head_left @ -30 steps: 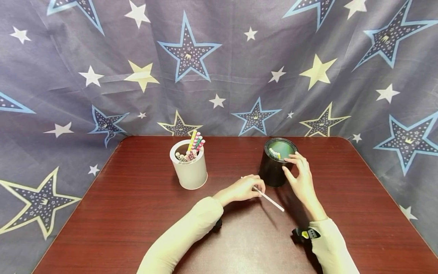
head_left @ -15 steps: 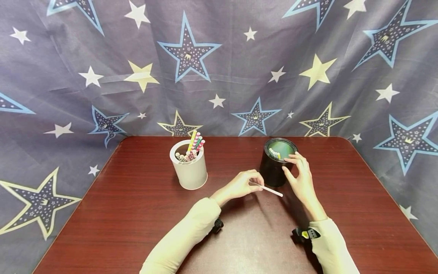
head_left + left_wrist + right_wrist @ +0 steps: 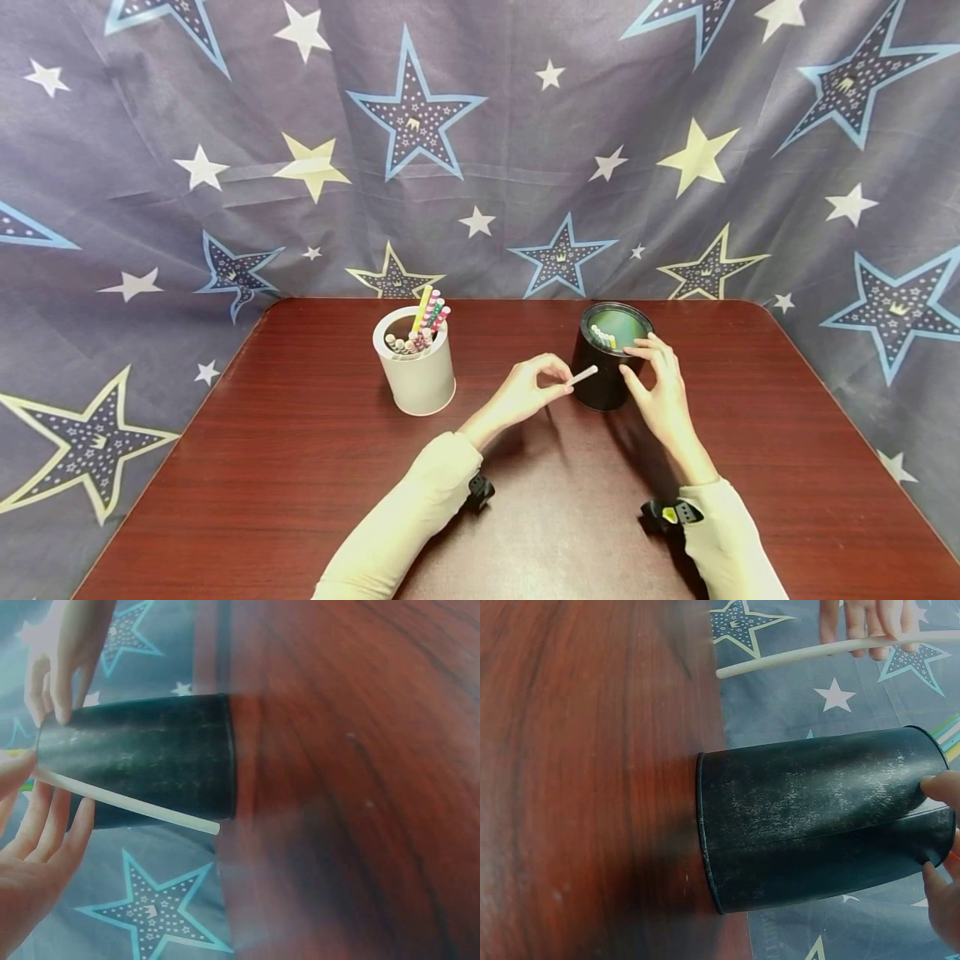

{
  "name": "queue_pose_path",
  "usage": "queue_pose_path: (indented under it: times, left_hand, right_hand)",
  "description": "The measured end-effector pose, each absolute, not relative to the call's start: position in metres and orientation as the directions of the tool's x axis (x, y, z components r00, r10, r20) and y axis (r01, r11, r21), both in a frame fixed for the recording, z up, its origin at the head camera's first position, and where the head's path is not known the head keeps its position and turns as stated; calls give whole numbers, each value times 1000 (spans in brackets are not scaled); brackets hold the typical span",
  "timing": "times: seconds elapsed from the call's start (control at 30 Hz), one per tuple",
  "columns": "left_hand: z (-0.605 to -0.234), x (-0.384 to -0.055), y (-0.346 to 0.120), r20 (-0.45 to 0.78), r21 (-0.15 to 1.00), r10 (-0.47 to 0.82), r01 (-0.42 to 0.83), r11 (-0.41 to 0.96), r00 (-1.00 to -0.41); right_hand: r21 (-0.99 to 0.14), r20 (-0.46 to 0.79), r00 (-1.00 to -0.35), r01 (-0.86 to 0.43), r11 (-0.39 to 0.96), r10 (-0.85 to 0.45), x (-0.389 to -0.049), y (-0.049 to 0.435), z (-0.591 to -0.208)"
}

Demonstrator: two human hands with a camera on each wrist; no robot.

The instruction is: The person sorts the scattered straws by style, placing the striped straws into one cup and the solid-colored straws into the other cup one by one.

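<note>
My left hand [image 3: 528,387] pinches a thin white paper straw [image 3: 583,375] between thumb and fingertips, in front and to the left of a black cylindrical holder [image 3: 597,393]. The straw's free end points up and right before the holder's side. My right hand [image 3: 663,398] holds the holder near its rim, the thumb against the outer wall. In the left wrist view the straw [image 3: 135,804] slants past the holder [image 3: 142,754]. The right wrist view shows the thumb [image 3: 941,787] and another finger on the holder's wall. Several light-tipped straws [image 3: 602,337] stand inside it.
A white cylindrical holder [image 3: 420,387] with several patterned straws [image 3: 427,317] stands to the left on the brown wooden table [image 3: 300,467]. Behind the table hangs a grey star-patterned cloth [image 3: 525,183].
The left hand has risen slightly, and the straw has turned from pointing down and right to pointing up and right toward the black holder. The right hand has stayed still.
</note>
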State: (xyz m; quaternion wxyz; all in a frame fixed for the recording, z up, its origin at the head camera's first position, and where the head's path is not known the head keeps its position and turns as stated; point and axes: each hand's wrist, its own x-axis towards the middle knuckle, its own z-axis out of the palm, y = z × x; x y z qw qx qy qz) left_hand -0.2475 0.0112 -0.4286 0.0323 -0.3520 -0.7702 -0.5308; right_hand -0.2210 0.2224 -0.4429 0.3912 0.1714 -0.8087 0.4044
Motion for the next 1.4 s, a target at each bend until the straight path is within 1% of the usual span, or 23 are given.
queue_pose_path:
  times: [0.1, 0.2, 0.33, 0.47, 0.73, 1.07, 1.27, 1.4]
  left_hand:
    - [-421, -246, 10, 409, 837, 475, 528, 145, -779]
    - [-406, -240, 7, 412, 863, 446, 497, 88, -794]
    - [-380, -231, 3, 444, 863, 394, 502, 55, -805]
    - [-364, -230, 1, 479, 852, 333, 521, 46, -812]
    - [-369, -254, 2, 516, 852, 244, 522, -46, -821]
    - [-341, -255, 11, 567, 823, 170, 560, -90, -806]
    - [-321, -242, 17, 574, 819, 136, 563, -114, -807]
    - [-316, -239, 21, 561, 827, 137, 549, -121, -816]
  right_hand:
    - [-520, 772, -635, -594, 614, 39, -221, 222, -443]
    - [-518, 772, -634, -595, 615, 38, -221, 222, -443]
    - [-519, 772, -635, -594, 614, 38, -221, 222, -442]
    - [-519, 772, -635, -594, 615, 38, -220, 222, -442]
    - [-513, 777, -628, -601, 613, 34, -220, 222, -442]
    - [-517, 774, -632, -598, 612, 37, -220, 222, -442]
    - [-516, 776, -629, -600, 612, 38, -221, 223, -443]
    - [-517, 777, -628, -603, 607, 38, -222, 222, -443]
